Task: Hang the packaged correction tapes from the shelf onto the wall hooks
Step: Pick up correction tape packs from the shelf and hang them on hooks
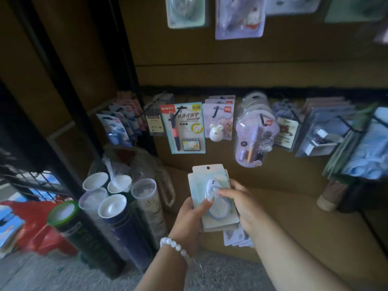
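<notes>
Fingers of both my hands, left (189, 215) and right (241, 203), clasp a small stack of tape packs (212, 198) low before the wall hooks (216, 112), so next, I judge, I lift the top pack's hole onto a hook.

Layout: hands and card stack at centre, wall display behind, tubes at left.

The stack of packaged correction tapes (212, 198) sits between the left hand (192, 215) and right hand (239, 203). Behind and above it, carded packages (183, 127) hang in a row on the wall hooks (261, 118); further packages (239, 17) hang higher up. Upright tubes (113, 206) stand on the floor to the left, beside a rack post (69, 114).
</notes>
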Action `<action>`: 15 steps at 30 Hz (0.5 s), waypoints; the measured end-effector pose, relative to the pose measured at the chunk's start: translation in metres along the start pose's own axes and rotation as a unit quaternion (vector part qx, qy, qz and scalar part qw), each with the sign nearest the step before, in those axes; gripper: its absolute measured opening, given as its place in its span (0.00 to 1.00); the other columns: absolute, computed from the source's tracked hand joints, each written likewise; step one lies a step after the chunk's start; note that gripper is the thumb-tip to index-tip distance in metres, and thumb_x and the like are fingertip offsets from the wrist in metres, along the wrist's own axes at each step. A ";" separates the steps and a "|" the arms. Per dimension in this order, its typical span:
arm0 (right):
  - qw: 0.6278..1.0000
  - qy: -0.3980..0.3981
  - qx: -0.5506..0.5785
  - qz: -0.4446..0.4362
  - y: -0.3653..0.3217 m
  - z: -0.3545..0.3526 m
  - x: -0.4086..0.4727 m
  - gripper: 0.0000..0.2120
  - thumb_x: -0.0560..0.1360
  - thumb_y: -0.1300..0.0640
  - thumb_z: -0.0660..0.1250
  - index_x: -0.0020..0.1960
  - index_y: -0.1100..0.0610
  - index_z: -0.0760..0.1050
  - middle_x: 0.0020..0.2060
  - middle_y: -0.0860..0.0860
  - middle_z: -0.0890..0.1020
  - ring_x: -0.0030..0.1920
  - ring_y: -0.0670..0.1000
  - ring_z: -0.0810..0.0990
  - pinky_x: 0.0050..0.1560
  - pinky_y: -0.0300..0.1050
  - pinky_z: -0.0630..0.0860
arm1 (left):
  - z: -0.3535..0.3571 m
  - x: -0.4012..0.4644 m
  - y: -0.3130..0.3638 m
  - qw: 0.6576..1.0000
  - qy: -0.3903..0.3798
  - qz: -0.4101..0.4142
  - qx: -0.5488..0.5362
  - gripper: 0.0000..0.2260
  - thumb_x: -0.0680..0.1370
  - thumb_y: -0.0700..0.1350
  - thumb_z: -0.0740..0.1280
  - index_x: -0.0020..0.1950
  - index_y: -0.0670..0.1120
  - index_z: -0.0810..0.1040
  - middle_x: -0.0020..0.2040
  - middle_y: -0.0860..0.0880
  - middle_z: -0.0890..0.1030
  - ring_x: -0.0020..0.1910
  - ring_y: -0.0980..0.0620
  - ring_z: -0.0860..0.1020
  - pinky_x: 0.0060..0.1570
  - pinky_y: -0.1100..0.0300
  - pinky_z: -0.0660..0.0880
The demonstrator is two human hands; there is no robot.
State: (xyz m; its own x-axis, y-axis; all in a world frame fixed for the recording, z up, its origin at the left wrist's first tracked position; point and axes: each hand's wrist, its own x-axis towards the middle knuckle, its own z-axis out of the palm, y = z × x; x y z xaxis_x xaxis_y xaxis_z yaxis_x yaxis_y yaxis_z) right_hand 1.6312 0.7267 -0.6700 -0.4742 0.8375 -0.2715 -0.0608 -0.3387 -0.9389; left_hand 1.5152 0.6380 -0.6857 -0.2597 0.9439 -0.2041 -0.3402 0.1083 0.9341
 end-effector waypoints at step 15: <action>0.992 0.053 0.015 -0.111 -0.055 0.052 -0.064 0.04 0.76 0.56 0.67 0.45 0.55 0.79 0.46 0.57 0.84 0.48 0.56 0.81 0.53 0.53 0.75 | -0.001 -0.070 0.086 0.997 0.011 0.078 -0.023 0.24 0.67 0.44 0.73 0.62 0.40 0.78 0.51 0.38 0.85 0.46 0.43 0.85 0.43 0.52 0.82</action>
State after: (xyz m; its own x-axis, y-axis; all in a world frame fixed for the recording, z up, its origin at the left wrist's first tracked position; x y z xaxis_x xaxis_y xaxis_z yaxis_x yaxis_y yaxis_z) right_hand 1.6194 0.6696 -0.5903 -0.3515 0.9327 -0.0811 -0.1796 -0.1522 -0.9719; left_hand 1.5034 0.5814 -0.5911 -0.3329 0.9408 -0.0641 -0.3342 -0.0541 0.9409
